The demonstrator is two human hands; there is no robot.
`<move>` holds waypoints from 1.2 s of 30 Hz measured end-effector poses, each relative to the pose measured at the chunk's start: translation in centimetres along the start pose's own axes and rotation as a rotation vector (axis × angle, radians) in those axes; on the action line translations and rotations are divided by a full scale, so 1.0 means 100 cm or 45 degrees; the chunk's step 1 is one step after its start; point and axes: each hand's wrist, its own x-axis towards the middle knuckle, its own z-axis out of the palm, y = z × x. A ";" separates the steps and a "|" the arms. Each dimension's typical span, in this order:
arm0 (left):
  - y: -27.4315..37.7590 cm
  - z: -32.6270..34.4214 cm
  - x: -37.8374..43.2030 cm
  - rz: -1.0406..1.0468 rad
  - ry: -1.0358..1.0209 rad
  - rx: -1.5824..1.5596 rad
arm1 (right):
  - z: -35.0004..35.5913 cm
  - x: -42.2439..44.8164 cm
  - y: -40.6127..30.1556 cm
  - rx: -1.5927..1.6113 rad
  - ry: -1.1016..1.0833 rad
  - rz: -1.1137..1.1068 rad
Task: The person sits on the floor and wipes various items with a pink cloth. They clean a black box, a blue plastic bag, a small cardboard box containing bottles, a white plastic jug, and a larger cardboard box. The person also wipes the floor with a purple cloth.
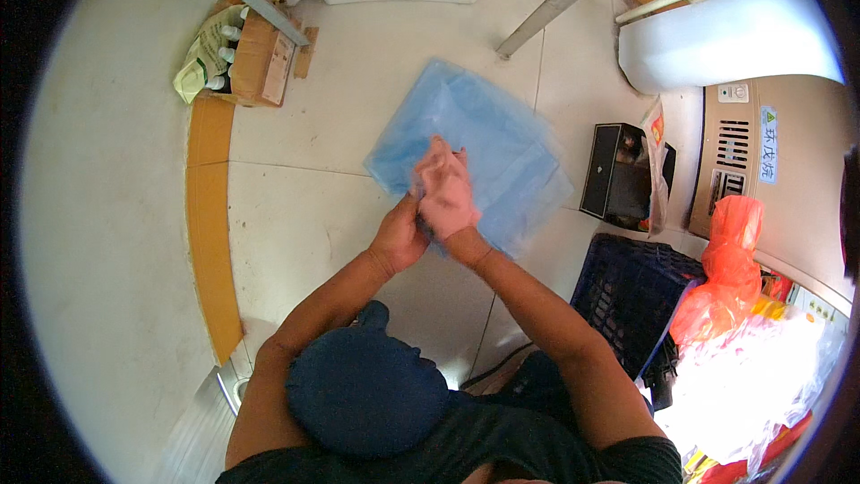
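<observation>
A pink cloth (445, 191) covers most of my right hand (467, 242), which is shut on it and pressed towards my left hand. My left hand (398, 232) grips a dark object (423, 220), mostly hidden between the hands and under the cloth. Motion blur leaves its kind unclear. Both hands are above the near part of a translucent blue plastic sheet (497, 128), spread on the pale tiled floor (295, 215).
A cardboard box (265, 60) with white-capped bottles is at the upper left. Metal legs (537, 23) reach the floor ahead. On the right are a black box (605, 171), a dark plastic crate (618, 289), a red plastic bag (729, 269) and a beige appliance (799, 148).
</observation>
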 end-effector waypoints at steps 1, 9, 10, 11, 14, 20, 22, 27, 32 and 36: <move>-0.003 -0.009 0.001 0.024 -0.050 0.009 | 0.002 0.009 0.009 -0.062 -0.009 0.004; -0.006 -0.045 0.002 0.432 0.141 1.606 | 0.002 0.035 0.059 0.525 0.034 0.066; -0.006 -0.042 0.002 0.401 0.182 1.396 | -0.002 0.035 0.059 0.585 0.078 0.146; -0.006 -0.039 0.001 0.369 0.222 1.187 | -0.008 0.036 0.060 0.647 0.129 0.223; -0.010 -0.043 0.001 0.413 0.282 0.885 | -0.025 0.038 0.015 -0.037 0.313 0.085; -0.013 -0.067 0.005 0.473 0.150 1.320 | -0.010 0.001 0.022 -0.525 0.044 -0.343; -0.011 -0.071 0.001 0.501 0.121 1.473 | -0.019 0.011 0.028 -0.625 -0.164 -0.402; -0.020 -0.069 0.010 0.843 0.027 1.664 | -0.062 0.090 0.070 -0.235 0.122 -0.297; -0.005 -0.072 -0.003 0.496 0.077 1.638 | -0.039 0.042 0.021 -1.258 -0.340 -0.210; -0.017 -0.066 0.004 0.797 0.126 2.237 | -0.027 0.021 0.031 -0.903 -0.684 -0.190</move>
